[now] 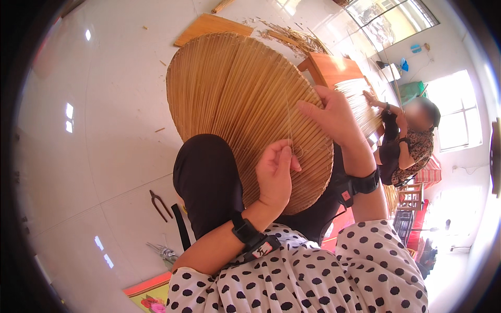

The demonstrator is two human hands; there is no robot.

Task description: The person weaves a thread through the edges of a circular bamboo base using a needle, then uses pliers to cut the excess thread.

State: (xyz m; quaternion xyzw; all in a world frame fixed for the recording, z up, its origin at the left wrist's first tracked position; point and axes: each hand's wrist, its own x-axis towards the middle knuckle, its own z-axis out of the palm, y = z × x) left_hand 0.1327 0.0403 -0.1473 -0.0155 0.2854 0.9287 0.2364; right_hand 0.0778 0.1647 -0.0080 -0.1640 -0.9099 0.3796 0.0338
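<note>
A large round pleated palm-leaf fan (209, 88), tan with a stitched edge, rests tilted across my lap, partly behind my dark-trousered knee. My right hand (334, 115) grips its right rim, thumb on the near face and the other fingers mostly hidden behind. In front of the lower part of the fan, my left hand (276, 169) is closed in a pinch on a thin pale thread (288, 112). That thread runs up across the pleats, with a small loop beside my fingertips. Both wrists wear black straps with small devices.
On the floor at left lie dark pliers (160, 204) and a black strip (181, 227). Beyond the fan are a wooden board (209, 27), plant scraps (297, 39) and a wooden stool (334, 65). At right another person (417, 141) sits handling a second pleated leaf (360, 99).
</note>
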